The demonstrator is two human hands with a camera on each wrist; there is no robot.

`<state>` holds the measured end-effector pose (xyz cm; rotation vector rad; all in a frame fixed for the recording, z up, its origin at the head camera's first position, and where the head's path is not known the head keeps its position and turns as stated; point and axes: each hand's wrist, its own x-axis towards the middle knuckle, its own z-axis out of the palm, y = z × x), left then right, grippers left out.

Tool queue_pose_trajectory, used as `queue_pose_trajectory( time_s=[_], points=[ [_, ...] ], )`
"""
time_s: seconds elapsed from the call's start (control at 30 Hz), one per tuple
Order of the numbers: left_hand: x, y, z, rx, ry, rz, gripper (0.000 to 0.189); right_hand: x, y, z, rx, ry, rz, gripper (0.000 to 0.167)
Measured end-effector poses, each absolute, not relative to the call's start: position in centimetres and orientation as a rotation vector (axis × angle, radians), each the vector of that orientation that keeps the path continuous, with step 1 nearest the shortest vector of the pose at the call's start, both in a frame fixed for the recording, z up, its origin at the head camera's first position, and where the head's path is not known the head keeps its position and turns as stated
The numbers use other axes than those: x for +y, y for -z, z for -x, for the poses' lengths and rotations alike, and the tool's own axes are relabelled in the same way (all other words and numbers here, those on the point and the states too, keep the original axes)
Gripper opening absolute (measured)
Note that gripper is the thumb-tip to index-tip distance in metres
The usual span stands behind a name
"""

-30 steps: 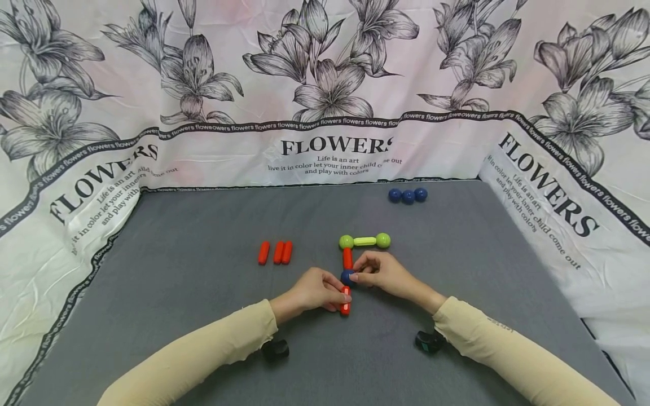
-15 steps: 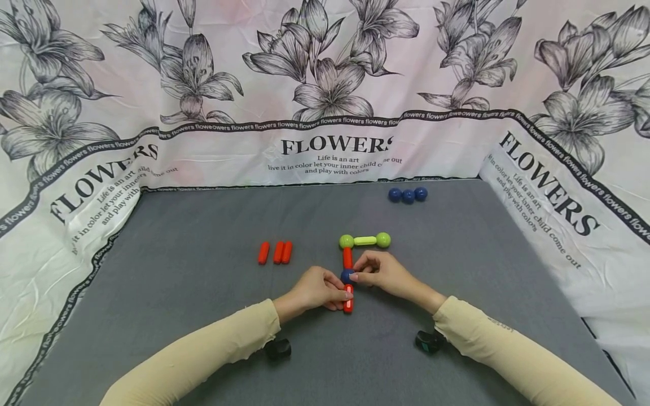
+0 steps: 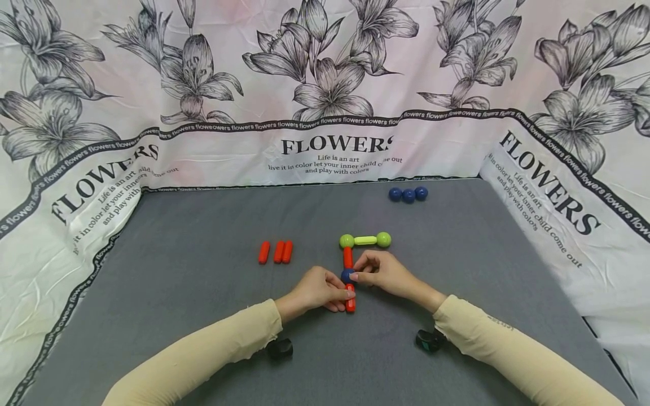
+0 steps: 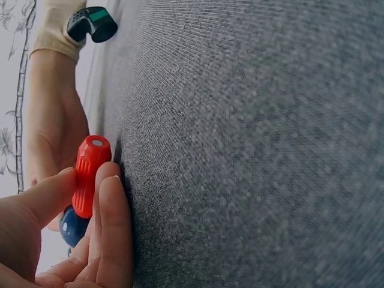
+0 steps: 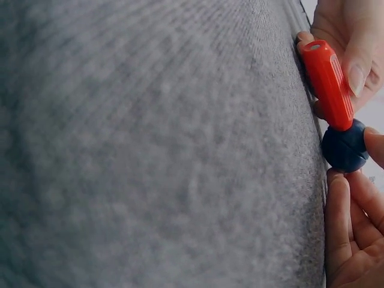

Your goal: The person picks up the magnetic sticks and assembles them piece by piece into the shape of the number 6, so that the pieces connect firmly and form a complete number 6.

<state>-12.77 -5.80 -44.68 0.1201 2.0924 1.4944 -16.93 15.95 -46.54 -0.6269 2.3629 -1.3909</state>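
Observation:
My left hand [image 3: 316,288] pinches a red magnetic building rod [image 3: 350,306] between thumb and fingers. Its free end shows a small metal disc in the left wrist view. The rod's far end touches a dark blue ball [image 5: 344,147], which my right hand [image 3: 387,274] holds with thumb and fingertips. Beyond the ball, a second red rod [image 3: 347,258] runs up to a lime green ball [image 3: 346,241]. From there a lime green rod [image 3: 365,241] leads right to another green ball [image 3: 383,239]. Fingers hide part of the held rod and ball.
Three loose red rods [image 3: 279,252] lie to the left of the joined pieces. Three blue balls [image 3: 408,195] sit together near the back of the grey cloth [image 3: 203,225]. A flower-printed curtain [image 3: 325,152] borders the back and sides.
My left hand has shifted slightly right and up with the red rod, bringing it more in line below the blue ball. My right hand has stayed in place on the ball.

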Motion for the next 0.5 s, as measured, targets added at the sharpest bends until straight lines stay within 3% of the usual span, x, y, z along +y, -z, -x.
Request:
queue_pose_trajectory(
  time_s=[0.5],
  points=[
    [-5.75,44.8,12.8,2.096,-1.484,-0.095,0.022,15.97,46.52,16.92,2.368,1.386,0.62,0.017]
  ],
)
